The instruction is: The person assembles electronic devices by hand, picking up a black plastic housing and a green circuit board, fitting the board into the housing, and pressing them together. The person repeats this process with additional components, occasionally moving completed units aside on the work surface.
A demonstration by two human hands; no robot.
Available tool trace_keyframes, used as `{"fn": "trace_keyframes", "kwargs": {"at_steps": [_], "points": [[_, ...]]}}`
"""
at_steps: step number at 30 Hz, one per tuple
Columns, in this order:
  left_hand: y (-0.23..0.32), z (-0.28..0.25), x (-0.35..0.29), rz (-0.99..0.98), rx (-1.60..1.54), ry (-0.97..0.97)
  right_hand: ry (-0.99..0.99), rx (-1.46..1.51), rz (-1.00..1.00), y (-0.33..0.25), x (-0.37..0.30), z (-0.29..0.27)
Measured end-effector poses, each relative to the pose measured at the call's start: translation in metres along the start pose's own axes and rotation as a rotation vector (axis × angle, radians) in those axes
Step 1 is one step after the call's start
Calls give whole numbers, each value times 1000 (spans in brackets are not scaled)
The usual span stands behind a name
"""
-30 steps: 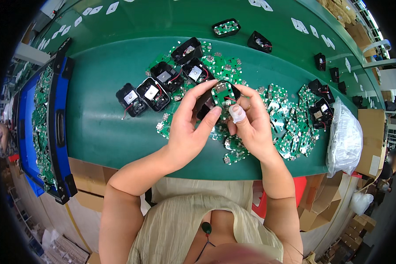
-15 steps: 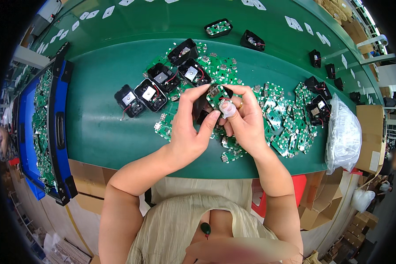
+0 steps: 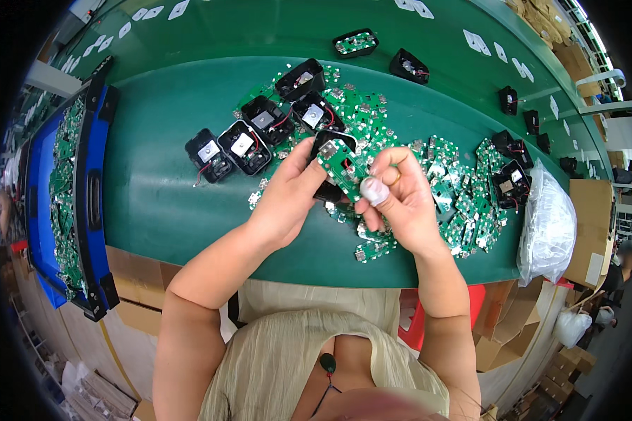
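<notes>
My left hand point(image 3: 286, 195) is closed round a black plastic housing point(image 3: 321, 140) above the middle of the bench. In front of the housing's open side is a green circuit board point(image 3: 342, 167), tilted and partly over it. My right hand point(image 3: 411, 203) pinches the board's lower right end between thumb and fingers; the thumb tip has a white cover point(image 3: 374, 190). A small red wire shows by the board. Whether the board touches the housing inside is hidden. Just beyond my left hand stand several black housings point(image 3: 242, 146) with silver parts and red wires.
Loose green circuit boards point(image 3: 463, 203) lie heaped on the green bench point(image 3: 161, 210) to the right. A blue and black crate point(image 3: 95, 189) of boards stands at the left. At the right edge are a clear plastic bag point(image 3: 546, 228) and a cardboard box point(image 3: 591, 224). More housings point(image 3: 409, 67) sit at the back.
My hands have moved apart a little. The circuit board has swung out, showing more of its face, and the housing's rim now shows behind it. My right hand has shifted slightly right.
</notes>
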State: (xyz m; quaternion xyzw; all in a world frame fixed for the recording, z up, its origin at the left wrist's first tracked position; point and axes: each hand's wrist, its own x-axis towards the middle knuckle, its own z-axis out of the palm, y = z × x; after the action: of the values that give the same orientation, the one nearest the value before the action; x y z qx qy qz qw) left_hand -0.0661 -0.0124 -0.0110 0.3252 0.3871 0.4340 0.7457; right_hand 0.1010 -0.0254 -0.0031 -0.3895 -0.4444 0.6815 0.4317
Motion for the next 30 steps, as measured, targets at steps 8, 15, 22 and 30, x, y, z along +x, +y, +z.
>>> {"fn": "trace_keyframes", "kwargs": {"at_steps": [8,15,22,30], "points": [[2,-9,5,-64,-189,-49,11,-644,-376,9,-4,-1],[-3,-2,1,-32,-124,-47,75,-1081,-874,-4,8,-8],[-5,-6,4,8,-88,-146,-58,-830,-776,5,7,-6],[-12,1,1,72,107,-183,60,-1036,-917,7,9,-6]]}}
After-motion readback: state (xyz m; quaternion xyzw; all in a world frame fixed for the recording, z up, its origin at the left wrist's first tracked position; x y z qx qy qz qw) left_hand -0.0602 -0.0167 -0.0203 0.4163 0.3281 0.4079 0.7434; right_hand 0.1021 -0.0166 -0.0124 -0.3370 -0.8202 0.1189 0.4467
